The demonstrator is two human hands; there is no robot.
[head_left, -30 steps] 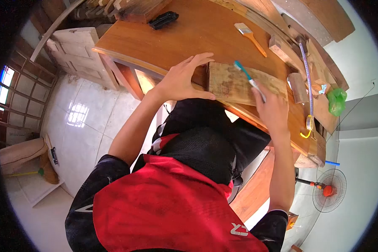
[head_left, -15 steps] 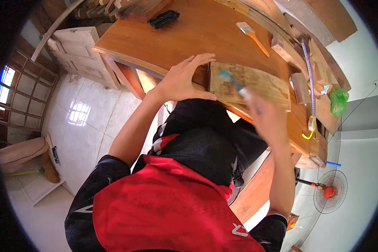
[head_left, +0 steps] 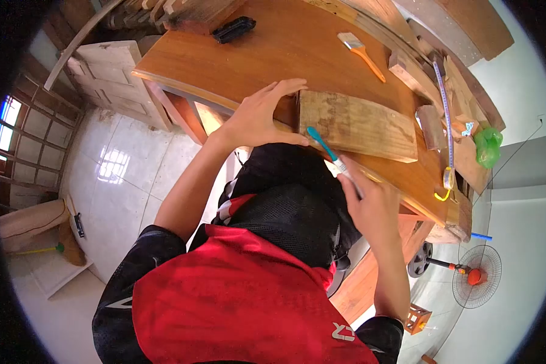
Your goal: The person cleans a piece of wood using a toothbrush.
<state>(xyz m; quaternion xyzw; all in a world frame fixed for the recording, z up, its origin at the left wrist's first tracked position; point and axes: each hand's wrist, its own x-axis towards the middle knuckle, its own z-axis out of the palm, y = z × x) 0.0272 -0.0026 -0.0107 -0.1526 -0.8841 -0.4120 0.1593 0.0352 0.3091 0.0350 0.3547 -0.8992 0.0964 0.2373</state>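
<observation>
A flat wooden board (head_left: 361, 124) lies near the front edge of the brown table. My left hand (head_left: 261, 115) is spread around the board's left end, thumb by the near corner and fingers by the far one, with a gap in the palm. In my right hand (head_left: 370, 200) is a toothbrush (head_left: 324, 145) with a teal head and neck and a white handle. Its head points up and left, overlapping the board's near edge close to my left thumb.
On the brown table (head_left: 285, 42) are a paintbrush (head_left: 364, 57), a black object (head_left: 234, 29), wood offcuts (head_left: 431, 127), an extended tape measure (head_left: 448, 178) and a green plastic bag (head_left: 487, 145). A fan (head_left: 476, 276) stands at the right, beyond the table.
The toothbrush, blurred over the board's face before, has moved toward me to the near edge, and my right hand has come lower. My left hand keeps its place.
</observation>
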